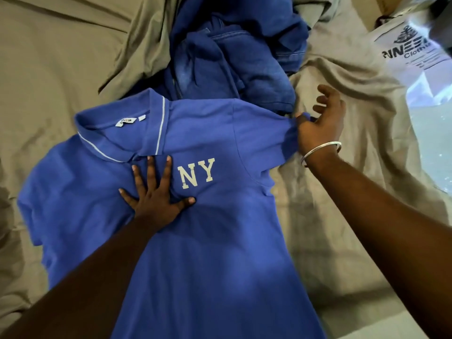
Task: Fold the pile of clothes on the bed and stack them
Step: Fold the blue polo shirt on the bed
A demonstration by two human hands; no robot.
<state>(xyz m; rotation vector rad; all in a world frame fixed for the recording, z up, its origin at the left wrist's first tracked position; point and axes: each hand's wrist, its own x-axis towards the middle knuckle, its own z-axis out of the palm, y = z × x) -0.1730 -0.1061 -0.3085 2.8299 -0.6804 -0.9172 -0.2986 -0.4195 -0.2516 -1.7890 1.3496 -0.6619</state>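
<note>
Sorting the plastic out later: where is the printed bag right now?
In the head view, the printed bag lies at the upper right on the bedsheet, beyond the right hand.

Printed plastic bag [415,52], upper right

The blue short-sleeved polo shirt with white "NY" lettering [220,241] runs off the bottom edge, so its hem cannot be seen. The small white neck label [124,121] inside its collar is too small to read in full. The crumpled dark blue denim garment [234,52] is cut off at the top edge. The clear plastic bag with black printed lettering [415,57] is blurred and clipped by the right edge, its wording only partly legible.
</note>
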